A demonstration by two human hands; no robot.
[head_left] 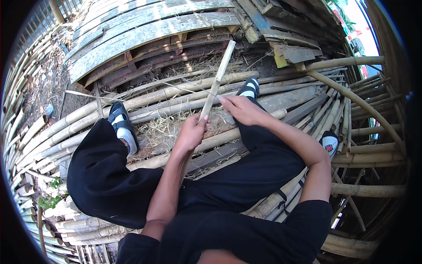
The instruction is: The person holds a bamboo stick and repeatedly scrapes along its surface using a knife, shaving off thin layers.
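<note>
A pale split bamboo piece [223, 64] slants up and away from me in front of my lap. My left hand [191, 133] is closed round its lower end, with the thumb along its side. Just right of the piece, my right hand [243, 110] is closed, its thumb and fingertips close to the bamboo. A thin, narrow strip or blade [189, 89] crosses the bamboo piece and runs left from my right fingertips. Whether that hand holds it, and what it is, I cannot make out.
Weathered wooden pallets [145, 39] are stacked ahead. Long bamboo poles [184, 88] lie across the ground between my sandalled feet and the pallets. Pale shavings [162, 132] litter the ground. At the right stands a bamboo frame [367, 103]; cut bamboo [26, 132] is piled at the left.
</note>
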